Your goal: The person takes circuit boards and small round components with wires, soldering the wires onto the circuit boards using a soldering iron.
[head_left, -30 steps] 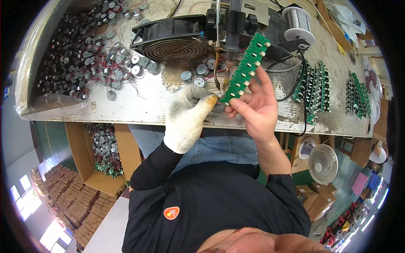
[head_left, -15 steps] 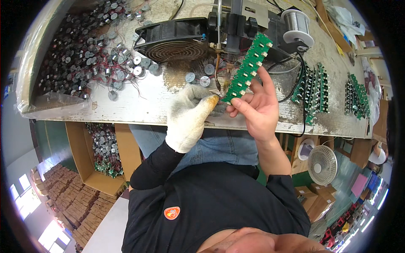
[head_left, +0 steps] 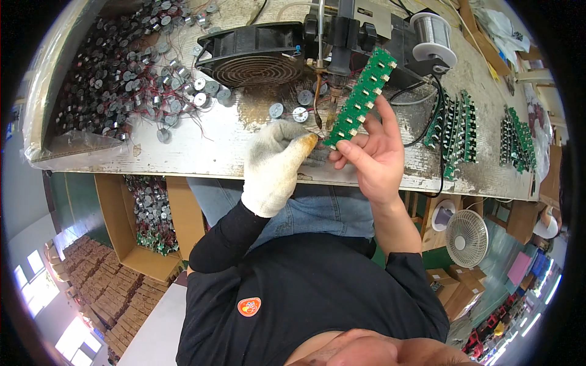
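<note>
Right grip [head_left: 377,168] pinches the board [head_left: 359,99] by its near end; left grip [head_left: 273,158] is closed, any hold hidden. Board lies at its two o'clock, by the iron [head_left: 343,39]. Probably soldering; next calls for steady alignment.

The long, narrow circuit board [head_left: 359,100] is bright green, with a row of blocky cream connectors [head_left: 378,91] along one edge. The knitted fabric glove [head_left: 268,171] is off-white, its thumb stained ochre. The heap of small round metal components [head_left: 97,79] is mottled silver-grey and dark red. The boxy black fan [head_left: 250,43] has a round brownish grille [head_left: 250,72] patterned in concentric rings.
</note>
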Demonstrator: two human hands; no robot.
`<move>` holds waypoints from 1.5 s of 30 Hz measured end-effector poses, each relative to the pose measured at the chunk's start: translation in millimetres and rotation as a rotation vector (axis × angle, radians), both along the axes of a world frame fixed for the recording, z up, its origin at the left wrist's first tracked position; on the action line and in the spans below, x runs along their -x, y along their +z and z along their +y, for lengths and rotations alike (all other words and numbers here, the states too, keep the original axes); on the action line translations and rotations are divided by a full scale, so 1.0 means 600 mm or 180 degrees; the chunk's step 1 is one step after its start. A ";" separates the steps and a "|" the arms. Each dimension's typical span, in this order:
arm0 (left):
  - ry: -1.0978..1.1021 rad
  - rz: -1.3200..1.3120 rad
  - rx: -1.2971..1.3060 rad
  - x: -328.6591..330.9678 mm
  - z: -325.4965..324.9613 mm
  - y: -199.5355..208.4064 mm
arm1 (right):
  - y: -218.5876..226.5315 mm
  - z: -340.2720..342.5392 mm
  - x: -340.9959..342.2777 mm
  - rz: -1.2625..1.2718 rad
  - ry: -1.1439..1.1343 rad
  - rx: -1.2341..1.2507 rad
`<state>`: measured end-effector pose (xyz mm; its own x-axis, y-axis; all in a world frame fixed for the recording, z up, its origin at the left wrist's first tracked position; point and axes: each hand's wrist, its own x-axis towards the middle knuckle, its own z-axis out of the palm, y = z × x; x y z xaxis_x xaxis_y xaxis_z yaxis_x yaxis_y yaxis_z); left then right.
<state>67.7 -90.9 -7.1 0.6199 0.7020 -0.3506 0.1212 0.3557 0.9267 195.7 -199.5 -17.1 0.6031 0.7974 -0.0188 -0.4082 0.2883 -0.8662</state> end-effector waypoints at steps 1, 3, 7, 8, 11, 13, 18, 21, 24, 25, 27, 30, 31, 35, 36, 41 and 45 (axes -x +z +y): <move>-0.0006 -0.0142 0.0085 0.000 0.001 -0.002 | 0.002 0.001 -0.001 0.0004 -0.0006 0.0010; -0.0011 -0.0279 0.0174 0.000 0.001 -0.003 | 0.006 0.001 -0.001 0.0013 -0.0012 0.0023; 0.0041 -0.0301 0.0274 0.001 -0.001 0.001 | 0.004 0.001 0.000 -0.0025 -0.0014 -0.0020; 0.0071 -0.0324 0.0252 0.000 -0.002 0.000 | 0.001 -0.001 0.000 -0.0057 -0.0012 -0.0051; -0.0016 -0.0150 0.0398 0.000 -0.003 0.004 | -0.003 -0.004 0.002 -0.0058 -0.0021 -0.0023; -0.0018 -0.0165 0.0408 0.004 -0.003 -0.003 | -0.004 -0.004 0.004 -0.0046 -0.0029 -0.0019; -0.0058 -0.0044 0.0254 0.003 -0.001 0.001 | -0.004 -0.004 0.005 -0.0069 -0.0046 0.0012; -0.0115 0.0025 0.0274 0.001 -0.001 0.012 | -0.003 -0.005 0.005 -0.0020 -0.0070 -0.0003; 0.0018 -0.0197 0.0202 0.002 -0.003 0.000 | -0.001 -0.004 0.004 -0.0030 -0.0067 0.0007; -0.0001 -0.0230 0.0176 0.002 -0.003 0.000 | -0.002 -0.005 0.004 -0.0031 -0.0052 0.0005; -0.0027 -0.0265 0.0156 0.003 -0.001 -0.001 | -0.003 -0.006 0.004 -0.0035 -0.0043 0.0007; -0.0155 -0.0244 0.0401 0.008 0.005 -0.007 | -0.003 -0.002 0.006 -0.0021 0.0011 -0.0013; -0.0161 -0.0220 0.0324 0.010 0.006 -0.009 | -0.003 -0.001 0.007 -0.0021 0.0025 -0.0004; -0.0110 -0.0412 0.0388 0.002 0.003 0.001 | 0.005 -0.001 0.005 0.0005 0.0004 0.0036; -0.0106 -0.0409 0.0387 0.002 0.004 0.001 | 0.006 0.000 0.004 0.0008 0.0007 0.0036; -0.0237 -0.0254 0.0239 0.000 0.009 0.001 | 0.008 -0.001 0.002 -0.0058 -0.0011 0.0027; -0.0157 -0.0272 0.0180 0.000 0.007 0.003 | 0.009 0.001 0.003 -0.0040 -0.0001 0.0024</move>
<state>67.6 -86.9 -5.0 0.6826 0.6504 -0.3333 0.0614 0.4034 0.9130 194.1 -199.1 -11.9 0.6037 0.7971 -0.0173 -0.3972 0.2819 -0.8733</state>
